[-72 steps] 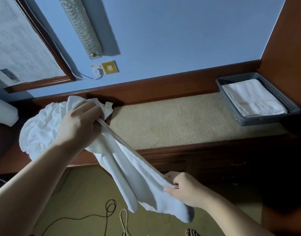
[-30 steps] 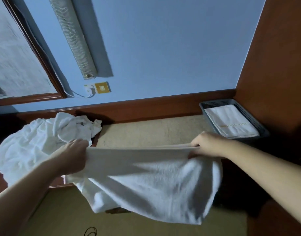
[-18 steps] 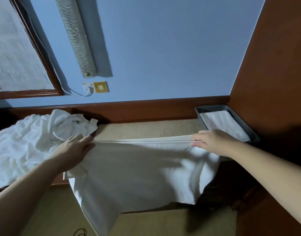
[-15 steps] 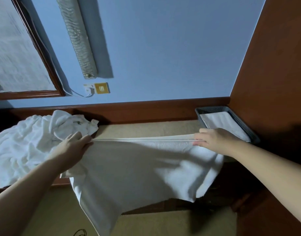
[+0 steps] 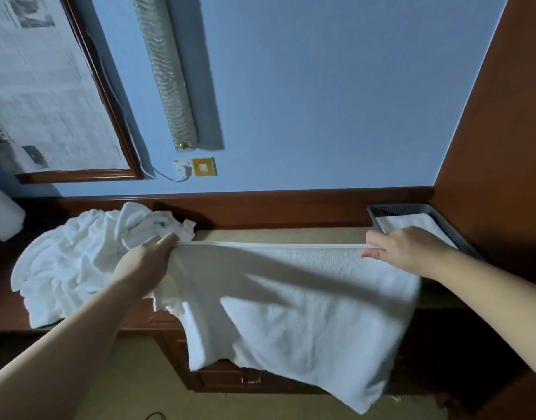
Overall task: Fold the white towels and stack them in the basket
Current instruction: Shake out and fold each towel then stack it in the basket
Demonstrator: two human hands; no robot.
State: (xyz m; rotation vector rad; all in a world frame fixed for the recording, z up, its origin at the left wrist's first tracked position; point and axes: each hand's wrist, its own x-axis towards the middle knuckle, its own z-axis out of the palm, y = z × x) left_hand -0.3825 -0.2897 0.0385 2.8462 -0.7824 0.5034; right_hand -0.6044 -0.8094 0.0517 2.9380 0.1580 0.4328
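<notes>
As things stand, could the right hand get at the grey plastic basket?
Probably yes. The right hand is just in front of the grey plastic basket with nothing between them, but it grips the stretched white towel and would have to carry or release it.

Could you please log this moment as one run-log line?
left hand: grips towel edge | right hand: grips same edge | towel: stretched, hanging over counter | basket: holds folded towel

Left hand [image 5: 145,262] and right hand [image 5: 403,247] grip a white towel [image 5: 291,304] stretched taut between them.
</notes>
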